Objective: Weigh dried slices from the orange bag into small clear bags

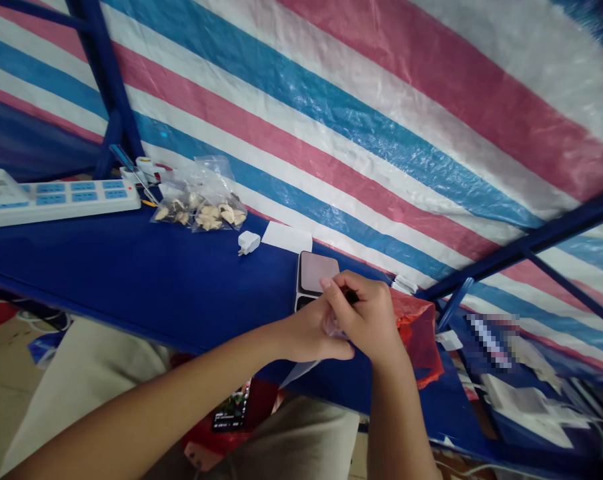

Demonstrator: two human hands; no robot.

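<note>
My left hand (306, 333) and my right hand (366, 313) meet above the blue table, just in front of a small digital scale (319, 272). Between them they grip a small clear plastic bag (333, 325), mostly hidden by the fingers. My right thumb and fingers are pinched together at its top, and something dark shows inside that hand's curl. The left hand is closed around the bag's lower part. A red plastic bag (419, 333) lies right beside my right wrist. Below the left hand, a white sheet (299, 372) sticks out at the table edge.
Clear zip bags of pale dried pieces (214, 215) lie at the back, near a white plug adapter (249, 243) and a white card (287, 237). A power strip (81, 195) and screwdriver (135, 175) are further left. A phone (231, 408) rests below the table between my legs.
</note>
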